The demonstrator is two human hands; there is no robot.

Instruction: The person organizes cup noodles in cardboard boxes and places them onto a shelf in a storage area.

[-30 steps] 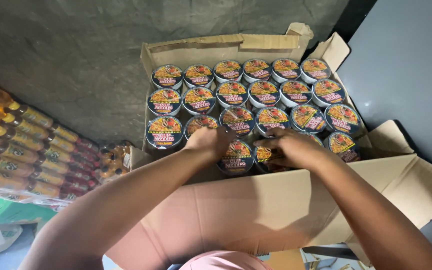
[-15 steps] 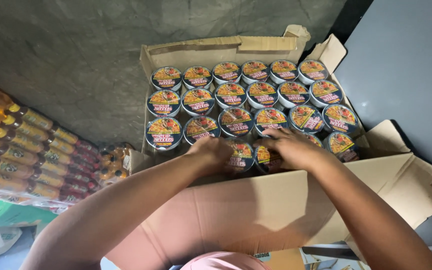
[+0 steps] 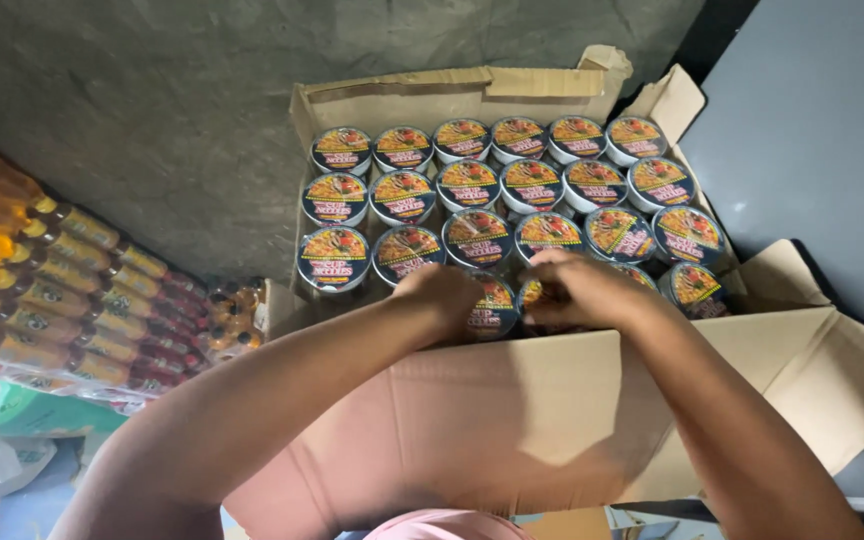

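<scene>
Head view: open cardboard box (image 3: 512, 420), flaps splayed, packed with rows of round noodle cups (image 3: 472, 185), lids up, standing upright, axes vertical. Left hand (image 3: 444, 296) rests curled over a cup (image 3: 495, 305) in the nearest row; right hand (image 3: 582, 288) curls over the neighbouring cup (image 3: 535, 297). Whether either hand actually clasps its cup cannot be told. Shrink-wrapped bottles (image 3: 62, 300) lie on their sides, left of the box.

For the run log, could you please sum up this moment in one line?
left hand: on noodle cups, nearest row | right hand: on same row | cardboard box: open, full | bottles: left
</scene>
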